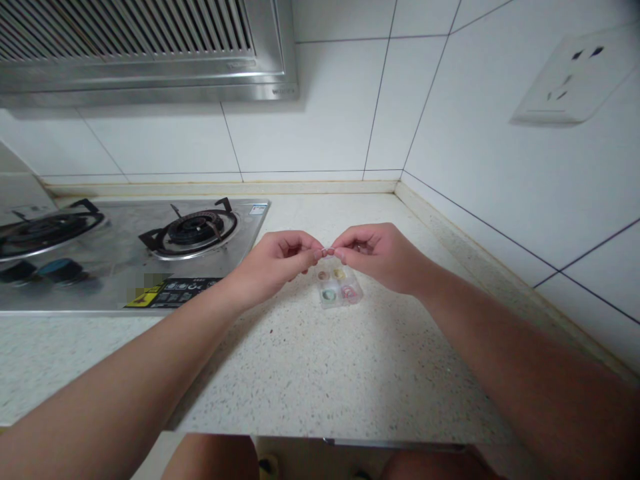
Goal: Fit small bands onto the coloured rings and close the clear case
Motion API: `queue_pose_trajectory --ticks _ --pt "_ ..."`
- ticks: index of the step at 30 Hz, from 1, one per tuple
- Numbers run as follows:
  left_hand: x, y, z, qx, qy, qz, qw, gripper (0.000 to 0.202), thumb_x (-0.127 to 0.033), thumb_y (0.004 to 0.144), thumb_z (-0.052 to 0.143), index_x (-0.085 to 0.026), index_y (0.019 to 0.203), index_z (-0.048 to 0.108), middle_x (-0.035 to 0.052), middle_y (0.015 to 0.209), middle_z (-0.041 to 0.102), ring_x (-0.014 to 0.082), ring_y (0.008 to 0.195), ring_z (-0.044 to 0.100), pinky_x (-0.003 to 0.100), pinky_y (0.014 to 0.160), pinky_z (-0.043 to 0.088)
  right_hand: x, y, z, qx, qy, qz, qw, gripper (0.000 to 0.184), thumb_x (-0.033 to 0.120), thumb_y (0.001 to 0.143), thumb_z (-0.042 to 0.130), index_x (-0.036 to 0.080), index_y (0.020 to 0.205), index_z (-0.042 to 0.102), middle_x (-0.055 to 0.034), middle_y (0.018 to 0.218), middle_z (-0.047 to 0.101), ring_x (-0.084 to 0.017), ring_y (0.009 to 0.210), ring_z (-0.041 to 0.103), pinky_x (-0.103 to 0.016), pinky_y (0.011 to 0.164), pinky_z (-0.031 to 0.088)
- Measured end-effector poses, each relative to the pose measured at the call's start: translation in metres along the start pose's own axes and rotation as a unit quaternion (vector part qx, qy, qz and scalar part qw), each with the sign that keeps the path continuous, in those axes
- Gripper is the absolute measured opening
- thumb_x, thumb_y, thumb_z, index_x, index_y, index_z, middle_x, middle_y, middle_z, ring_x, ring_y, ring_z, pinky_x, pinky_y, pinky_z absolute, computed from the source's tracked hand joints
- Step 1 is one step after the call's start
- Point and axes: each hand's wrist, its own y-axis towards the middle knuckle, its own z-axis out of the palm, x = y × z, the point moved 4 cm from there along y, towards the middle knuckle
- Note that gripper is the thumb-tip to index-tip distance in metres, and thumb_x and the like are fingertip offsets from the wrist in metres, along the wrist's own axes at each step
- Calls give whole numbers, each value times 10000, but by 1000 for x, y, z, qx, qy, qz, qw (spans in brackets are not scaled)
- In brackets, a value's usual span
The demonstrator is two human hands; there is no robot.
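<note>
Bare L hand (293,259) & R hand (383,257) meet at the fingertips, each closed in a pinch, w/ a tiny pinkish item (329,252) held b/w them, too small to ID. Clear plastic compartment box (334,305) w/ green, pink, yellow & brown rounds (329,295) sits on speckled white tabletop (320,367), just below both hands, nearer the body. Grey steel gas hob (123,230) is left of L hand.
</note>
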Motion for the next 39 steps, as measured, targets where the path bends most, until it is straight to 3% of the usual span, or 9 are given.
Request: queue_pose_trajectory --ticks 14,24,31,39 --pt "0 1 -1 -5 47 22 999 197 -320 851 692 -126 841 663 0 692 569 71 560 427 204 530 344 2 1 0 2 10 -3 1000 190 324 840 698 135 848 699 -34 728 644 -102 641 529 -222 568 407" --pt "-1 0 0 -4 42 30 999 244 -341 804 743 -120 791 642 0 670 533 83 590 416 203 530 316 4 -1 1 13 24 7 1000 139 241 766 747 126 797 676 2 644 575 -74 576 462 -202 505 329" --pt "1 0 1 5 21 29 999 205 -284 789 765 -116 798 647 -14 651 519 75 588 411 198 544 320 8 -2 4 36 9 1 999 192 284 773 750 119 772 651 11 617 540 -64 552 437 -196 487 325" --pt "-1 1 -1 -18 43 27 999 224 -326 819 729 -123 811 634 -8 659 530 78 575 427 200 528 329 15 -4 1 7 -72 -68 995 141 261 805 703 139 779 638 9 648 566 -75 564 468 -204 510 372"
